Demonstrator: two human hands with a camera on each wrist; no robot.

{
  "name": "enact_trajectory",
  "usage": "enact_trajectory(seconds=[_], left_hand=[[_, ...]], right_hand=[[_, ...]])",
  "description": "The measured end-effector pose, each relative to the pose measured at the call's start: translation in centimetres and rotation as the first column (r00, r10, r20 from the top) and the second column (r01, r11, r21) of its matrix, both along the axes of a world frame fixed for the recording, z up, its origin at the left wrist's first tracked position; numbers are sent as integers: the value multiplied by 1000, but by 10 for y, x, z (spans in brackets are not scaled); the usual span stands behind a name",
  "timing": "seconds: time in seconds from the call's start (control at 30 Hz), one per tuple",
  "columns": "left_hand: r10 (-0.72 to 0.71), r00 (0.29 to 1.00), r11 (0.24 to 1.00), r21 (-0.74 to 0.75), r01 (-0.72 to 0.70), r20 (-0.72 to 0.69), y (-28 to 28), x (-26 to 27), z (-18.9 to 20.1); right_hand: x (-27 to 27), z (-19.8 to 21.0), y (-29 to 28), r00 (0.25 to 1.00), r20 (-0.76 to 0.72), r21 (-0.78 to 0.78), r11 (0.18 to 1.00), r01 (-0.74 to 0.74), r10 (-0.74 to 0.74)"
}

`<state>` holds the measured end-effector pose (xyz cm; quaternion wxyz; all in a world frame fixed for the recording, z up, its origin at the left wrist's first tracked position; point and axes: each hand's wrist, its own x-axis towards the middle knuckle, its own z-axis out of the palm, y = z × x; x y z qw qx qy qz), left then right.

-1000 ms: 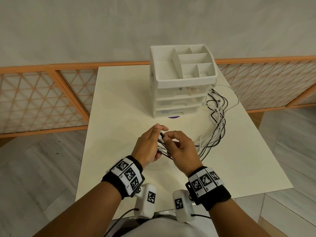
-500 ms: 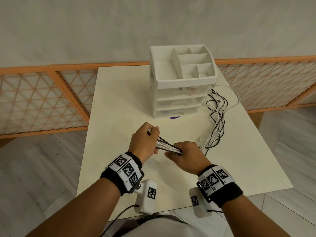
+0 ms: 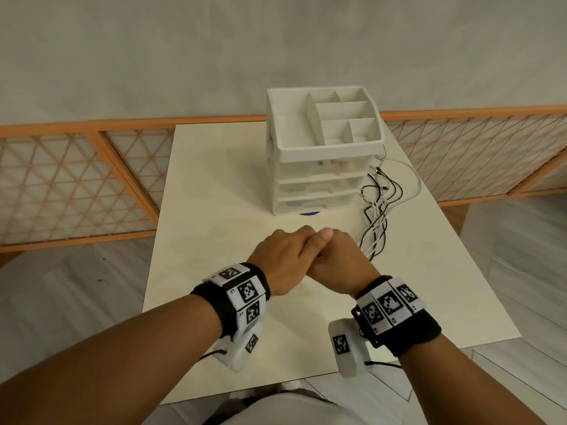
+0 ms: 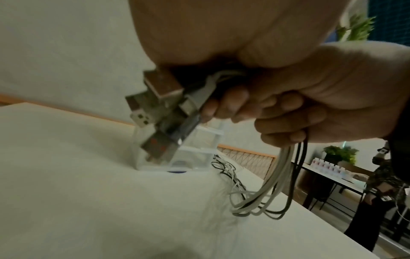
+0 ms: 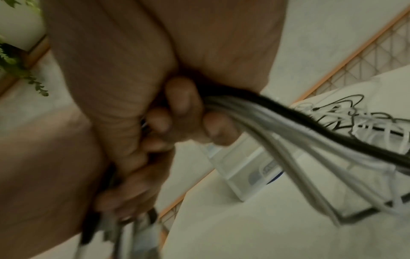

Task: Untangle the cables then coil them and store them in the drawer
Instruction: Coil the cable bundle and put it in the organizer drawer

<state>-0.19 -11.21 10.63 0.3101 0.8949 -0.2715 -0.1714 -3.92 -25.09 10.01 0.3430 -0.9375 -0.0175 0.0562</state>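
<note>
Cream table (image 3: 214,210) out front, orange lattice fence (image 3: 61,185) behind it — potted plants (image 4: 340,154) and bottles (image 4: 328,166) further off.
</note>
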Motion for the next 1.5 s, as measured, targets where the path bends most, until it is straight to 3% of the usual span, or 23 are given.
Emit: enact_trajectory(seconds=[0.13, 0.27, 0.53, 0.7, 0.83, 0.93, 1.03, 1.13, 1.2, 1.27, 1.3, 1.37, 1.43, 1.5], left_hand=[[23, 994, 1000, -1, -23, -111, 14, 12, 4], [113, 960, 989, -68, -134, -254, 35, 29, 19], [156, 943, 972, -126, -200, -293, 45, 35, 20], [33, 859, 946, -261, -191, -511, 48, 39, 24], [-10, 866, 976, -195, -101, -499, 52, 39, 21], [58, 874, 960, -212, -181, -483, 50, 40, 20], [197, 877, 865, -343, -366, -438, 41, 42, 23], [332, 854, 740, -452, -499, -400, 23, 40, 25], [384, 855, 730, -452, -512, -347, 12, 33, 28], [354, 883, 788, -411, -459, -307, 6, 24, 36], [302, 906, 828, -391, -403, -295, 3, 21, 38], [159, 924, 878, -378, -293, -347, -3, 13, 45], [31, 901, 839, -479, -259, -433, -10, 10, 46], [50, 835, 771, -511, -381, -547, -9, 12, 45]], right_hand=[[-13, 4, -22, 978, -205, 319, 948, 24, 44], [-25, -4, -55, 971, -236, 504, 850, 156, -38], [-35, -11, -76, 987, -160, 534, 838, 113, -31], [-32, 0, -81, 963, -47, 614, 753, 236, -264], [-29, 8, -80, 957, 26, 591, 777, 218, -288], [-28, 8, -77, 964, 40, 577, 794, 193, -263], [-27, 9, -68, 953, 42, 663, 721, 199, -301], [-22, 18, -47, 896, 97, 750, 624, 220, -432], [-18, 24, -30, 856, 157, 790, 583, 190, -492], [-14, 25, -13, 831, 176, 830, 534, 164, -528], [-13, 24, -5, 822, 196, 833, 533, 149, -535], [-13, 20, 13, 811, 290, 770, 627, 119, -509], [-17, 18, 29, 835, 395, 650, 759, 40, -382], [-19, 18, 33, 891, 392, 568, 822, -37, -231]])
